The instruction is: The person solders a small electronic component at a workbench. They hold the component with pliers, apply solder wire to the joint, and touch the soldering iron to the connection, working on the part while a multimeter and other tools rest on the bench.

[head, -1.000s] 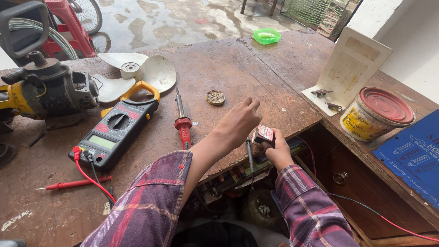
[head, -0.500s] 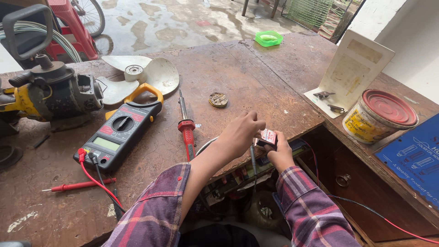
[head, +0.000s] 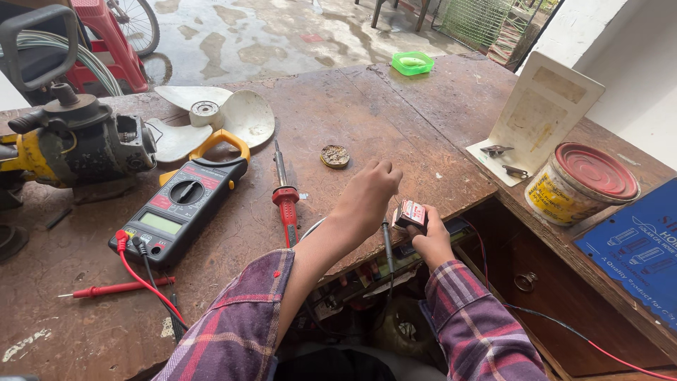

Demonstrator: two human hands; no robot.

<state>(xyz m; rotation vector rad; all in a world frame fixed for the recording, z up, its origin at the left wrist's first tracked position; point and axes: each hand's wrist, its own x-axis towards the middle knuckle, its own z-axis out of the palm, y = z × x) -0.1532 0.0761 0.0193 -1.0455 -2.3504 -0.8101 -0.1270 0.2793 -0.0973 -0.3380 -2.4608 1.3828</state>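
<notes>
The fingers (head: 416, 229) of the right hand (head: 430, 240) pinch a small box (head: 410, 212) with a red and white label, just past the near edge of the brown table (head: 367, 113). The left hand (head: 367, 197) rests on the table beside it, fingers bent and close together, holding a thin black probe (head: 387, 243) that points down. A red soldering iron (head: 284, 194) lies to the left, near a black meter (head: 180, 212).
</notes>
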